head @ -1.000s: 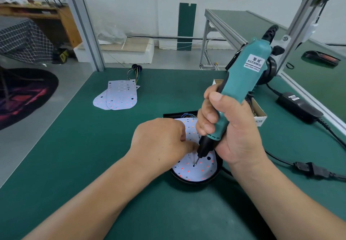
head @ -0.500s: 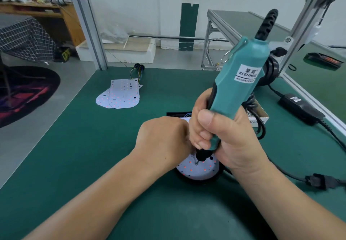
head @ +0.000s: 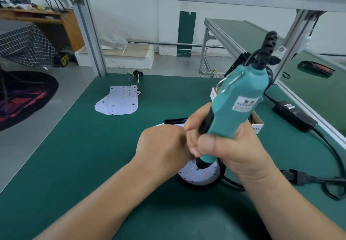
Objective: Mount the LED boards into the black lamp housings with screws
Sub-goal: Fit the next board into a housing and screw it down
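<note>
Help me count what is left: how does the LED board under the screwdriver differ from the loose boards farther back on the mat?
The LED board sits in a black housing under the screwdriver; the loose boards lie bare on the mat. The left hand and right hand hide much of the LED board; nothing touches the loose boards. Both are white with red dots.

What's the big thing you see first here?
A big teal screwdriver, gripped by the right hand in the middle, its tip on a white LED board inside a black housing. The left hand crowds close beside it. More white boards lie farther back on the left.
</note>
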Available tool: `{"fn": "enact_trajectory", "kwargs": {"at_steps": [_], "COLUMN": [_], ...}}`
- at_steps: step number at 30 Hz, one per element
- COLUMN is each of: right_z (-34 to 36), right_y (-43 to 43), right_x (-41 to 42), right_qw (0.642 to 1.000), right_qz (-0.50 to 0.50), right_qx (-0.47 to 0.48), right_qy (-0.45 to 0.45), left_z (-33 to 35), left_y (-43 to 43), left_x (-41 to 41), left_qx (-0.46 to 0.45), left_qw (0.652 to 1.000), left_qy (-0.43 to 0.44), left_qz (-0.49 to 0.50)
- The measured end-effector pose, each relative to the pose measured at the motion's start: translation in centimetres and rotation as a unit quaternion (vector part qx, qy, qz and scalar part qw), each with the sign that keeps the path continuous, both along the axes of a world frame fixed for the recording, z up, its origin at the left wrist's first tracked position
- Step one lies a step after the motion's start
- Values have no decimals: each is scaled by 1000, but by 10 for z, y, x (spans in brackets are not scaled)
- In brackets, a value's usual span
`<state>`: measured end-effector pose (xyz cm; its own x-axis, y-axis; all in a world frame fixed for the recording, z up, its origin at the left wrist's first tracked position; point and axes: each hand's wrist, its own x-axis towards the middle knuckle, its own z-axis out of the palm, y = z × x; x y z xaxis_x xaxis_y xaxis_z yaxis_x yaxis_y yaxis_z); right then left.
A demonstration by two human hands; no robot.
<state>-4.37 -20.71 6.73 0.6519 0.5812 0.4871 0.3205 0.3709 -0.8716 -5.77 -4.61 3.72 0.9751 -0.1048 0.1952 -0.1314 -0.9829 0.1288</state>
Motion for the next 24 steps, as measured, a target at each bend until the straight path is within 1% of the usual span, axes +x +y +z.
{"fn": "enact_trajectory", "kwargs": {"at_steps": [1, 3, 5, 7, 8, 9, 10, 11, 12, 13, 14, 15, 16, 18, 21, 24], "right_z": [1, 6, 10, 12, 11, 11, 10, 9, 8, 7, 6, 5, 5, 6, 8, 10], "right_y": [1, 2, -1, -7, -11, -14, -18, -20, -23, -25, -26, -28, -29, -32, -33, -32], "right_x": [-2, -4, -1, 7, 11, 15, 21, 26, 30, 33, 36, 39, 40, 41, 40, 38], "right_qw": [1000, 997, 990, 977, 966, 952, 937, 920, 903, 890, 880, 875, 871, 869, 870, 865], "right_qz": [11, 31, 11, -35, -63, -94, -127, -158, -184, -205, -219, -228, -232, -231, -217, -213], "right_qx": [9, 67, 136, 193, 218, 242, 265, 285, 302, 317, 327, 332, 336, 345, 354, 366], "right_qy": [-9, -14, 19, 87, 124, 159, 191, 220, 243, 258, 266, 271, 272, 268, 265, 269], "left_z": [2, 2, 2, 5, 8, 10, 14, 18, 22, 27, 30, 31, 32, 29, 22, 15], "left_y": [-1, -2, 0, 5, 8, 12, 17, 23, 29, 33, 36, 38, 37, 32, 24, 19], "left_x": [-1, -3, -4, -7, -9, -8, -5, -1, 2, 3, 4, 3, 2, -1, -3, -5], "left_qx": [3, -4, -41, -125, -200, -300, -415, -529, -630, -702, -744, -767, -778, -786, -781, -771], "left_qw": [1000, 1000, 999, 990, 976, 949, 904, 839, 761, 690, 640, 609, 592, 580, 580, 590], "left_qy": [-3, 13, 32, 59, 78, 91, 96, 105, 128, 153, 173, 190, 202, 213, 230, 238], "left_qz": [-2, 6, 13, 20, 22, 28, 44, 68, 86, 89, 81, 68, 55, 40, 17, -16]}}
